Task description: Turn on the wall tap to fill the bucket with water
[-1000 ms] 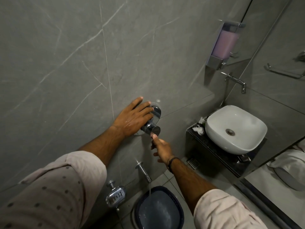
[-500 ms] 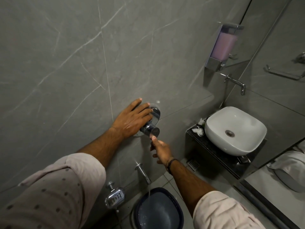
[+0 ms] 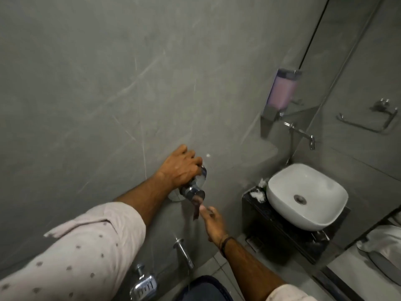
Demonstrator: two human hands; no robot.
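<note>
1. Our left hand lies over the chrome wall tap, fingers curled loosely around its round plate, not clamped shut
2. Our right hand is open just under it, a fingertip touching the lever that hangs from the knob
3. We judge the tap stiff, hard and slick, so the lever's end gives the best hold
4. The bucket sits on the floor under the spout, well below the tap; filled, it will probably be heavy
</note>
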